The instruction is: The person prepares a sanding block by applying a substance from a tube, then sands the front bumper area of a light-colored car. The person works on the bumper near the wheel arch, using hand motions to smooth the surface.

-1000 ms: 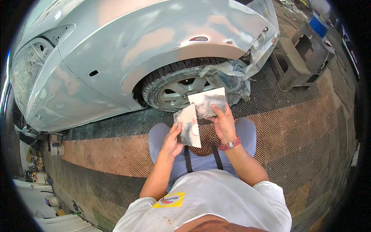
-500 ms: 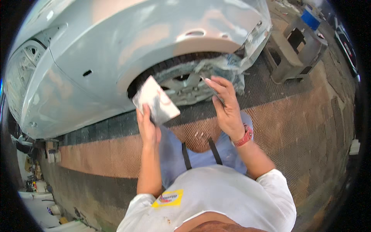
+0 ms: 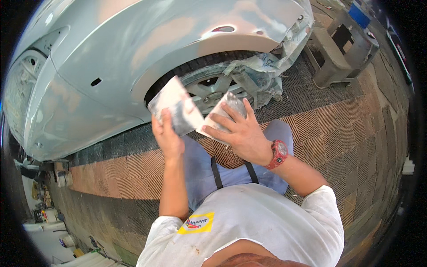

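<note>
My left hand (image 3: 168, 133) grips a flat, rectangular pale plate (image 3: 171, 91) by its lower left edge, thumb on the face. Pinkish and grey smears, like putty, mark that face. My right hand (image 3: 249, 138) is closed on a thin flat spreader (image 3: 232, 100), pale with grey smears, its fingers laid across the face. The spreader's left corner meets or nearly meets the plate's lower right corner; I cannot tell if they touch. Both are held in front of the car wheel (image 3: 218, 91), above my knees. A red watch (image 3: 279, 153) is on my right wrist.
A car body (image 3: 106, 53) in grey primer with pinkish patches fills the far left and middle. Crumpled plastic sheeting (image 3: 262, 80) hangs over part of the wheel. A step stool (image 3: 329, 58) with a blue container (image 3: 358, 17) stands at the far right. Ribbed matting (image 3: 120, 175) covers the floor.
My right hand has moved left and turned, bringing the spreader's broad face into view beside the plate. The left hand and plate have shifted only slightly.
</note>
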`<state>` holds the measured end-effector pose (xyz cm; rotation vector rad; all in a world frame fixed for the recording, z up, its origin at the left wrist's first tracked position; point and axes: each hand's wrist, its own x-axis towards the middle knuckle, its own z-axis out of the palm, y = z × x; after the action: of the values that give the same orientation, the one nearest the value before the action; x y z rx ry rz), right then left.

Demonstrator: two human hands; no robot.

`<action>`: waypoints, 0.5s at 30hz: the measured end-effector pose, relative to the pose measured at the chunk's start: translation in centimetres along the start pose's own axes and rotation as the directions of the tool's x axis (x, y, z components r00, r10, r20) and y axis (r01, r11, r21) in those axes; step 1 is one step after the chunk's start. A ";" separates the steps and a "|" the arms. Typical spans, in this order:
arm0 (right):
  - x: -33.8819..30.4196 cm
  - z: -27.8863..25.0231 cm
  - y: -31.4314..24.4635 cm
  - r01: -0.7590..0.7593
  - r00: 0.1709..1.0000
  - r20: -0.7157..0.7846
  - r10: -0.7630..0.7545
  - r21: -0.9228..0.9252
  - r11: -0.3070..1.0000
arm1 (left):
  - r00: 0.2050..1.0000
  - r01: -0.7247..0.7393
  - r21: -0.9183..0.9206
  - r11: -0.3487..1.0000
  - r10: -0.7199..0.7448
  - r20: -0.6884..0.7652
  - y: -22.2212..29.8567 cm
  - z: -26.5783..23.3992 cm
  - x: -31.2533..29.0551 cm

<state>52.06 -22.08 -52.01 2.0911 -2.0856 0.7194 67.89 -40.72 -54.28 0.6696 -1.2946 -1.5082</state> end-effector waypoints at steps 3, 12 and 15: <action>0.4 -3.7 1.9 -0.185 0.975 0.181 0.126 0.364 0.913 | 0.964 0.235 -0.206 0.950 -0.254 -0.074 -1.5 -4.2 0.3; 6.7 -11.1 8.0 -0.133 0.755 -0.622 0.205 0.161 0.978 | 0.733 0.653 -0.422 0.629 -0.665 0.144 -10.8 -11.6 -2.4; 10.7 -12.4 8.1 -0.380 0.811 -0.564 0.156 -0.304 0.873 | 0.733 0.665 -0.405 0.628 -0.654 0.189 -11.9 -12.1 -1.9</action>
<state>40.57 -27.44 -38.91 1.2088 -2.0048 0.7086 75.34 -44.50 -69.17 0.8678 -0.6567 -2.3342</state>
